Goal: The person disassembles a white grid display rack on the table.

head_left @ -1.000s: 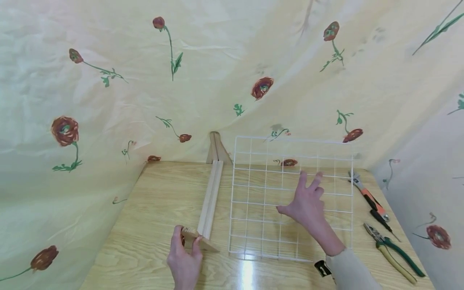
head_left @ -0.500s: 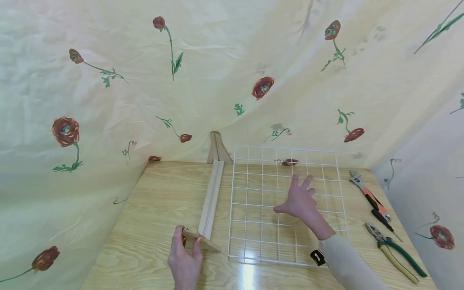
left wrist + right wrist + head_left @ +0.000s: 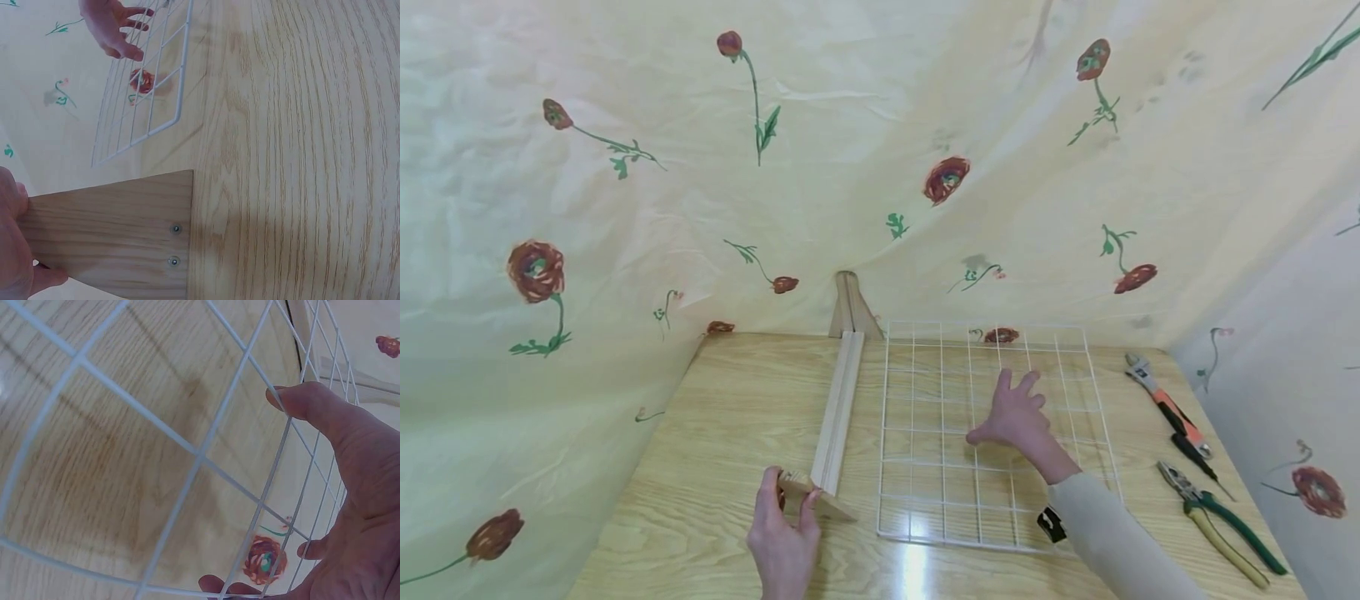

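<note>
My left hand [image 3: 784, 542] grips the top of the near wooden end piece [image 3: 119, 228] of a stand, thumb on one side and fingers on the other. Two screw heads show on that tapered end piece. A pale grooved wooden rail [image 3: 838, 412] runs from it back to a matching far end piece [image 3: 850, 307]. To the right, my right hand [image 3: 1013, 414] holds a white wire grid panel [image 3: 942, 467], its thumb and fingers spread wide across several squares and hooked at the wires. In the left wrist view the panel's lower corner hangs close above the tabletop.
On the right side of the table [image 3: 722, 417] lie an adjustable wrench [image 3: 1161, 400], a dark-handled screwdriver [image 3: 1193, 454] and pliers [image 3: 1213, 517] with green and yellow handles. A flowered cloth [image 3: 820, 192] hangs behind the table. A black clip-like piece [image 3: 1051, 525] is beside the right sleeve.
My right hand has moved a little left and lowered the grid panel, whose top edge now sits lower and whose right edge is farther left. The left hand and stand have stayed put.
</note>
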Available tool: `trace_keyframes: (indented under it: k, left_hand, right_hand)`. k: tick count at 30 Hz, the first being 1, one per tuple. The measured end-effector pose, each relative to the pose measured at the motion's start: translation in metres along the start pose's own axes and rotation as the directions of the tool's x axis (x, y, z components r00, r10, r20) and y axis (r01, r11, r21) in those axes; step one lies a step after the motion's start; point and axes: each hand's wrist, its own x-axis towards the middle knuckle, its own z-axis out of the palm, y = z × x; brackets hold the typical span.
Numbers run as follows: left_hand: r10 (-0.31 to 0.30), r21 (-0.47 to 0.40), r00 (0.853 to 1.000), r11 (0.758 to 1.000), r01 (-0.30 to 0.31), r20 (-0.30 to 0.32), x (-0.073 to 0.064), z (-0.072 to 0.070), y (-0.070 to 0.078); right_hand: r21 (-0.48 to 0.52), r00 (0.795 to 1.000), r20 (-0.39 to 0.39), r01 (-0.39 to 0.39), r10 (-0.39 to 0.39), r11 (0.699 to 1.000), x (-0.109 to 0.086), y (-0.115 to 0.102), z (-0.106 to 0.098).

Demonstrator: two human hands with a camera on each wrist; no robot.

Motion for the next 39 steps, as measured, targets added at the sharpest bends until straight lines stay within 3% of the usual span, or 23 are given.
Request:
trace_keyframes:
  k: [13, 24, 39]
  left_hand:
    - [0.014, -0.007, 1.0, 1.0, -0.014, -0.001, 0.0, 0.0, -0.001]
    - [-0.043, -0.002, 0.999, 0.999, 0.043, 0.015, -0.002, 0.0, -0.001]
    - [-0.007, -0.007, 1.0, 1.0, 0.007, -0.003, -0.001, 0.0, -0.001]
  right_hand:
    - [-0.037, 1.0, 0.027, 0.017, -0.016, 0.999, 0.008, 0.0, 0.01]
    - [-0.053, 0.996, 0.093, 0.006, -0.001, 0.999, 0.014, 0.001, 0.018]
    - [-0.086, 0.992, 0.126, 0.026, -0.015, 0.996, 0.022, 0.001, 0.02]
